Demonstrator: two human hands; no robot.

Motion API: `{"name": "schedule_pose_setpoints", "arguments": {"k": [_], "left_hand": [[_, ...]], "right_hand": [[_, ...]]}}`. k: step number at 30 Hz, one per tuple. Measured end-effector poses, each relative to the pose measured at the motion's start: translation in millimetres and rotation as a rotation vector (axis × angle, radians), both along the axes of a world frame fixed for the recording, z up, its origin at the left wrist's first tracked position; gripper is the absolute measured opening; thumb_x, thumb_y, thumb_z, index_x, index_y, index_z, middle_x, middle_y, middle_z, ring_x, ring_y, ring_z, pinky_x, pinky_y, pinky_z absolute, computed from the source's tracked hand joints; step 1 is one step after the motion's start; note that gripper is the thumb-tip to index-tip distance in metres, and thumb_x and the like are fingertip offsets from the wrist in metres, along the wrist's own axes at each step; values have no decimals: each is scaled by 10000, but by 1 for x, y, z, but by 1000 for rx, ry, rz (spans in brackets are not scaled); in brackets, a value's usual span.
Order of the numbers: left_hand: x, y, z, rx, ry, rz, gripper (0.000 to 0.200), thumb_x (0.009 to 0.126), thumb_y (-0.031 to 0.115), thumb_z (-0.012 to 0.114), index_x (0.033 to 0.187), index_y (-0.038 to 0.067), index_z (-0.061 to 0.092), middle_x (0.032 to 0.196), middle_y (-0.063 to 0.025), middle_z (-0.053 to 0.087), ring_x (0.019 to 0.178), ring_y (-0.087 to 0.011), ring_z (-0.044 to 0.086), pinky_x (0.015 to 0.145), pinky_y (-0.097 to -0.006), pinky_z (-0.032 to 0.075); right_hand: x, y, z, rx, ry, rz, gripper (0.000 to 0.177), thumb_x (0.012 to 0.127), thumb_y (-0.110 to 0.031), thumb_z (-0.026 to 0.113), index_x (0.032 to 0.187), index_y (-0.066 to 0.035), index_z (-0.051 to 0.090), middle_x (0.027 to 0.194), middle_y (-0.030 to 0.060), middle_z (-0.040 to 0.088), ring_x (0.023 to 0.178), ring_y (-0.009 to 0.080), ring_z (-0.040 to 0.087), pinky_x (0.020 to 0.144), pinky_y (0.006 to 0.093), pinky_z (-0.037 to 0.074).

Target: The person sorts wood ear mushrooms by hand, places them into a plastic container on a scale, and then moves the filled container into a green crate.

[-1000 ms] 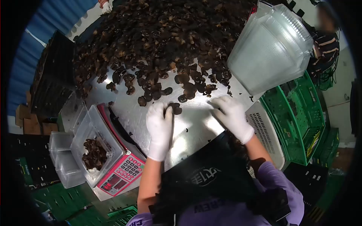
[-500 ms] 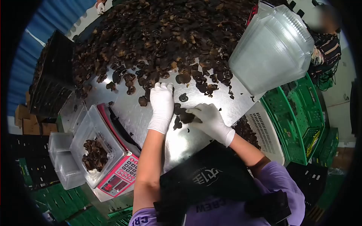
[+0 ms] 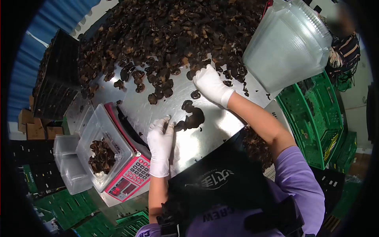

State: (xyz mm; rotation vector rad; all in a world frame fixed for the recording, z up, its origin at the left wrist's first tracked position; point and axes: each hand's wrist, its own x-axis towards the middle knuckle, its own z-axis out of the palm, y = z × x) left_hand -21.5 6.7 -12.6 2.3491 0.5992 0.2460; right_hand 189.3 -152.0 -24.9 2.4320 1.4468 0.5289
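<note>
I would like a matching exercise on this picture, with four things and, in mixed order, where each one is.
Things
1. Pink-edged scale
2. Stack of clear containers
3. Left hand
4. Right hand

Places
A. Gloved, at the near edge of the large dark pile
B. In the picture's upper right
C. Gloved, beside the small dark cluster
D. Under a clear tub with dark pieces inside

Pairs: 1-D, 2-B, 3-C, 4-A

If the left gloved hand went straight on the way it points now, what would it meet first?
Past a bare strip of metal tabletop, the left hand would probably first meet the dark mushroom-like pieces at the near edge of the big pile, though the hand's height is unclear.
</note>
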Motion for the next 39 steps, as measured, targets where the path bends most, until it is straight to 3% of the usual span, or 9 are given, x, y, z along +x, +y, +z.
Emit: {"name": "schedule_pose_setpoints", "arguments": {"k": [4,8,11,14,20,26,32,34,39], "left_hand": [[30,19,1,294,-184,19,304,837,97,678,1136,38,662,1066,-140,649,1018,-308,624,913,-376,482],[80,31,-23,576,-215,277,392,800,177,712,1158,36,639,1128,-185,613,1075,-335,595,927,-408,485],[96,37,-22,474,79,186,386,744,147,747,1085,15,623,1067,-196,606,1057,-353,585,882,-423,519],[92,45,-32,480,131,151,336,729,138,750,1015,20,619,1022,-175,614,982,-354,615,833,-429,537],[45,19,29,-2,158,-171,406,721,204,769,1080,55,652,1043,-160,616,971,-325,636,840,-410,507],[93,30,15,256,-104,17,440,774,220,759,1166,51,652,1088,-164,620,983,-326,633,856,-390,508],[127,28,-29,594,30,-59,306,730,225,763,941,54,622,969,-141,624,884,-306,646,757,-413,540],[113,20,-24,573,33,-88,258,732,187,728,941,68,634,913,-120,631,850,-299,648,717,-402,539],[70,-4,17,244,103,-201,378,728,193,759,1070,77,649,1018,-136,620,967,-338,623,830,-413,504]], "right_hand": [[-37,-53,30,465,344,-1,83,760,-144,603,700,-98,569,712,75,562,687,261,559,675,395,407],[-83,-160,71,311,642,-445,112,733,-138,682,844,-140,666,782,103,638,735,283,630,731,416,474],[-94,-232,46,76,372,-620,143,678,-35,619,790,-106,672,749,127,647,714,317,635,716,418,474],[-93,-244,39,244,441,-595,85,744,-94,645,821,-87,681,818,132,657,758,324,638,696,424,473],[-60,-103,49,576,693,-408,172,795,-129,637,947,-80,702,851,113,655,820,315,642,761,414,497],[12,9,15,476,471,-196,259,755,-139,680,1009,-93,658,973,124,623,897,293,629,758,403,517],[-17,4,-11,573,436,-69,93,742,-114,626,818,-85,670,826,126,605,792,294,610,704,396,472],[-38,-14,13,559,776,-32,112,770,-148,633,853,-87,678,846,111,615,793,294,611,718,406,474],[0,0,6,751,552,-108,124,798,-193,644,851,-90,688,818,99,619,769,299,628,690,415,500]]}}
